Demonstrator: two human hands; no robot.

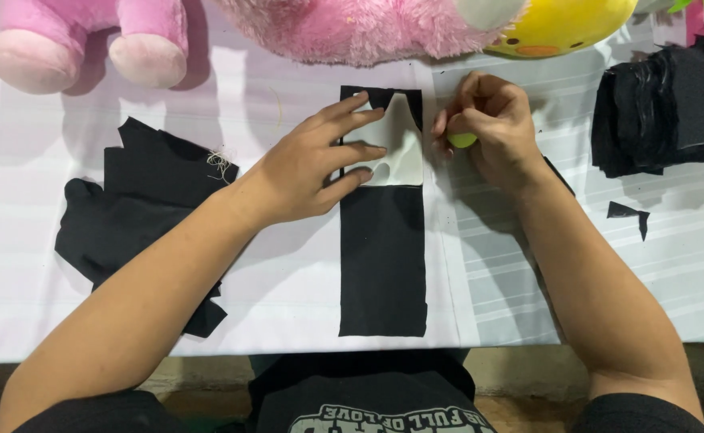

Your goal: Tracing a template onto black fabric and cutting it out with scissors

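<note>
Template (400,148): your left hand (304,172) presses it flat, fingers spread, on the black strip (382,256).
Chalk (462,140): your right hand (492,128) pinches it (trace snug to the edge).

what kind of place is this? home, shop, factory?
Likely a small soft-toy sewing or craft workbench. The left hand pins a white template on a black fabric strip, the right hand holds a yellow-green marker piece, and cut black fabric stacks and pink plush toys sit around.

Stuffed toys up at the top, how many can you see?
3. A pink plush toy lies at the top left, a fluffier pink one at top centre, and a yellow one at its right. All are cut off by the edge; more may be hidden.
</note>
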